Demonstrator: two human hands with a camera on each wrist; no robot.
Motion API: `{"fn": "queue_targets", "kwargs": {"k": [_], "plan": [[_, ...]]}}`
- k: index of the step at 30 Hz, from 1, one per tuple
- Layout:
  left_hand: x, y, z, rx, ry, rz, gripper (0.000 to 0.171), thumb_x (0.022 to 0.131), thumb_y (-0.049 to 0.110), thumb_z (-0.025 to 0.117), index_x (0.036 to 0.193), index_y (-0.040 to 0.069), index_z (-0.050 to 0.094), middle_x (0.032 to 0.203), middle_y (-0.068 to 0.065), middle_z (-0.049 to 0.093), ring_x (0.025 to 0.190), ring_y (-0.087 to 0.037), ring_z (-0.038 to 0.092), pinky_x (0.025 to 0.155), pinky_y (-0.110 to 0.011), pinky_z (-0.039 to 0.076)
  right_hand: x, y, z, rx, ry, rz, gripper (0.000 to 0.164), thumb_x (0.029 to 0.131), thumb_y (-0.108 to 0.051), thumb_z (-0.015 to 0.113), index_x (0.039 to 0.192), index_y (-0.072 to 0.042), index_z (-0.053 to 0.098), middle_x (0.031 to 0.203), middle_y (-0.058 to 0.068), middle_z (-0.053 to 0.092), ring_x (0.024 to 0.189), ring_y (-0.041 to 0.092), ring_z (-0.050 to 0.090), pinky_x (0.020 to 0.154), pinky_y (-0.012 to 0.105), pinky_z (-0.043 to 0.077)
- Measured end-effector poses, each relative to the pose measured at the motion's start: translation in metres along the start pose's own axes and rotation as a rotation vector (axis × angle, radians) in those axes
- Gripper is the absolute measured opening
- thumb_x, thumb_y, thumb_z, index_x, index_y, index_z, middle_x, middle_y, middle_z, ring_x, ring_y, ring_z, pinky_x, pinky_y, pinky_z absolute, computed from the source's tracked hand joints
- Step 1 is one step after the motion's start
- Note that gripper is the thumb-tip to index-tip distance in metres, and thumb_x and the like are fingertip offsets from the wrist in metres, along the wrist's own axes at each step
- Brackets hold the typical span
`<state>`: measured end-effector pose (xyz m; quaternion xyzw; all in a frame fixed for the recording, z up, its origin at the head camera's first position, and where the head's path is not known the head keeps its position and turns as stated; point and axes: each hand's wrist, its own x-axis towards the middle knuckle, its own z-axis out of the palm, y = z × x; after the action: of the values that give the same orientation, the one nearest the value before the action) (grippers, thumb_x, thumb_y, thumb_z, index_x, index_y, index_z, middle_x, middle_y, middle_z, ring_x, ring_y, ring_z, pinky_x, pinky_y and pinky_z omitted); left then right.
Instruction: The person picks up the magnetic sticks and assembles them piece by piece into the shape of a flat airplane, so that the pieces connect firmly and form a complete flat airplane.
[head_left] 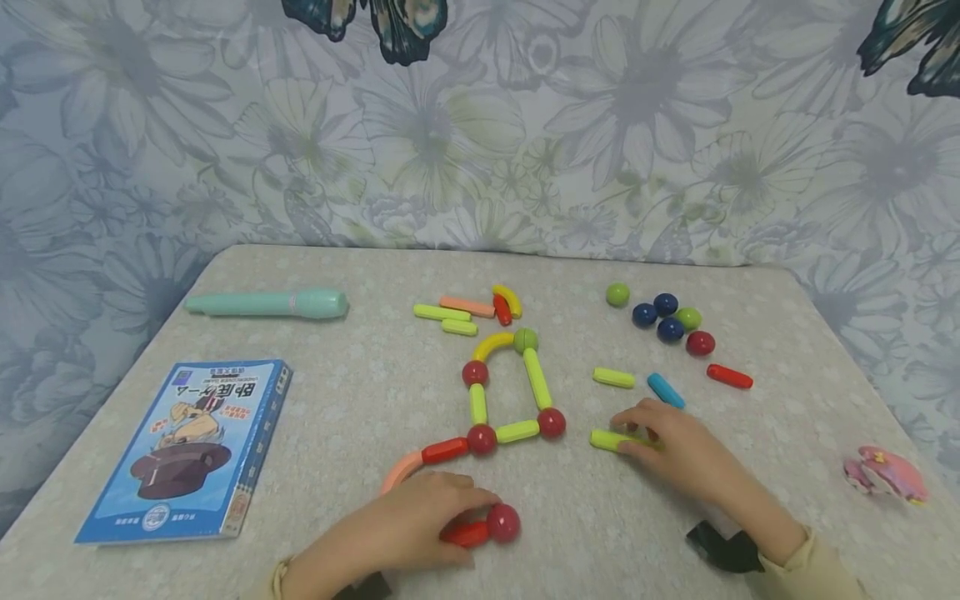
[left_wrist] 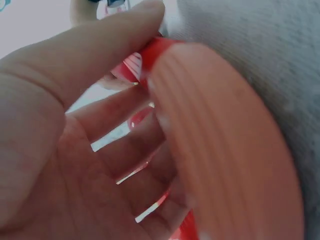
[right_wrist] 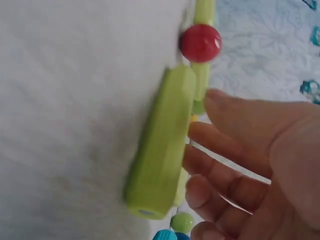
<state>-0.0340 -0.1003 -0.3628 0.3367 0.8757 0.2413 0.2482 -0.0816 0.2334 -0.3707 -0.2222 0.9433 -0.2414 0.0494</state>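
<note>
My left hand [head_left: 420, 517] grips a red rod [head_left: 467, 534] between thumb and fingers. A red ball [head_left: 503, 523] sits at the rod's end. A curved orange piece [left_wrist: 225, 145] runs past the palm in the left wrist view. It joins another red rod [head_left: 445, 451], linked to a closed loop of green rods [head_left: 517, 431], a yellow curved piece [head_left: 495, 343], several red balls [head_left: 552, 422] and one green ball [head_left: 526, 340]. My right hand [head_left: 678, 446] has its fingers spread loosely beside a lime green rod [right_wrist: 162, 145] on the table, thumb and fingertips at its end.
Near the right hand lie a short green rod [head_left: 613, 377], a blue rod [head_left: 666, 390] and a red rod [head_left: 729, 376]. Behind them are several loose balls [head_left: 665, 304]. Spare rods [head_left: 467, 306] lie behind the loop. A blue box [head_left: 183, 450], mint cylinder [head_left: 266, 304] and pink item [head_left: 887, 473] flank the work.
</note>
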Motion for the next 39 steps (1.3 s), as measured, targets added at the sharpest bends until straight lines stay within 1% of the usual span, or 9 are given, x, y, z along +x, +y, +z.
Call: {"fn": "queue_targets", "kwargs": {"k": [3, 7, 14, 22, 26, 29, 31, 34, 39], "plan": [[0.0, -0.005, -0.001, 0.011, 0.049, 0.059, 0.055, 0.071, 0.032, 0.082, 0.122, 0.026, 0.062, 0.097, 0.015, 0.05, 0.084, -0.003, 0.046, 0.069, -0.021, 0.043, 0.011, 0.004, -0.004, 0.024, 0.095, 0.004, 0.024, 0.082, -0.007, 0.072, 0.105, -0.007, 0.068, 0.087, -0.004, 0.057, 0.069, 0.012, 0.046, 0.055, 0.025, 0.04], [0.0, -0.009, 0.0, 0.023, 0.05, 0.084, 0.058, 0.072, 0.037, 0.081, 0.124, 0.029, 0.06, 0.116, 0.009, 0.048, 0.104, -0.009, 0.044, 0.08, -0.028, 0.046, 0.024, 0.006, -0.005, 0.027, 0.178, 0.045, 0.025, 0.081, -0.004, 0.072, 0.106, -0.002, 0.068, 0.09, 0.003, 0.059, 0.07, 0.016, 0.048, 0.055, 0.027, 0.039], [-0.001, -0.01, 0.002, 0.035, 0.029, 0.108, 0.058, 0.075, 0.04, 0.078, 0.128, 0.03, 0.057, 0.135, 0.004, 0.043, 0.121, -0.015, 0.038, 0.091, -0.045, 0.042, 0.037, 0.01, -0.002, -0.015, 0.186, 0.108, 0.028, 0.081, -0.006, 0.072, 0.108, -0.001, 0.066, 0.086, 0.005, 0.059, 0.066, 0.017, 0.047, 0.054, 0.029, 0.039], [-0.001, -0.011, -0.007, -0.009, 0.028, 0.114, 0.053, 0.08, 0.047, 0.07, 0.128, 0.028, 0.057, 0.135, 0.003, 0.043, 0.12, -0.015, 0.039, 0.09, -0.04, 0.043, 0.054, 0.016, -0.006, -0.049, 0.168, 0.114, 0.032, 0.081, -0.008, 0.072, 0.11, 0.0, 0.064, 0.093, 0.011, 0.057, 0.071, 0.02, 0.048, 0.057, 0.032, 0.04], [-0.002, -0.01, -0.012, -0.056, 0.134, 0.06, 0.037, 0.083, 0.035, 0.071, 0.117, 0.022, 0.064, 0.116, 0.01, 0.056, 0.104, -0.007, 0.05, 0.084, -0.03, 0.046, 0.058, 0.004, -0.007, 0.007, 0.123, 0.056, 0.029, 0.083, -0.009, 0.071, 0.11, 0.0, 0.065, 0.09, 0.007, 0.06, 0.071, 0.018, 0.049, 0.059, 0.031, 0.041], [-0.006, -0.014, -0.018, 0.0, 0.277, -0.004, 0.035, 0.079, 0.023, 0.077, 0.111, 0.019, 0.066, 0.101, 0.011, 0.058, 0.089, -0.006, 0.053, 0.078, -0.029, 0.048, 0.056, -0.013, -0.001, 0.09, 0.047, -0.024, 0.033, 0.085, -0.01, 0.069, 0.116, -0.003, 0.063, 0.09, 0.001, 0.061, 0.072, 0.014, 0.051, 0.061, 0.03, 0.045], [-0.008, -0.019, -0.021, 0.07, 0.326, -0.063, 0.043, 0.074, 0.021, 0.08, 0.113, 0.016, 0.064, 0.099, 0.008, 0.057, 0.085, -0.008, 0.052, 0.075, -0.03, 0.048, 0.053, -0.023, 0.005, 0.143, -0.025, -0.091, 0.039, 0.086, -0.014, 0.069, 0.123, -0.006, 0.059, 0.093, -0.002, 0.061, 0.076, 0.012, 0.053, 0.065, 0.03, 0.046], [-0.009, -0.027, -0.024, 0.133, 0.306, -0.132, 0.053, 0.071, 0.021, 0.082, 0.119, 0.015, 0.061, 0.097, 0.007, 0.055, 0.081, -0.009, 0.049, 0.072, -0.032, 0.048, 0.05, -0.03, 0.013, 0.205, -0.133, -0.163, 0.048, 0.085, -0.02, 0.07, 0.13, -0.013, 0.055, 0.098, -0.006, 0.058, 0.081, 0.011, 0.053, 0.068, 0.03, 0.047], [-0.006, -0.035, -0.024, 0.102, 0.313, -0.147, 0.039, 0.075, 0.011, 0.078, 0.112, 0.014, 0.066, 0.081, 0.011, 0.053, 0.068, -0.008, 0.047, 0.062, -0.027, 0.045, 0.049, -0.035, 0.021, 0.17, -0.188, -0.179, 0.039, 0.085, -0.018, 0.07, 0.123, -0.018, 0.061, 0.101, -0.009, 0.054, 0.085, 0.011, 0.051, 0.072, 0.03, 0.046]]}}
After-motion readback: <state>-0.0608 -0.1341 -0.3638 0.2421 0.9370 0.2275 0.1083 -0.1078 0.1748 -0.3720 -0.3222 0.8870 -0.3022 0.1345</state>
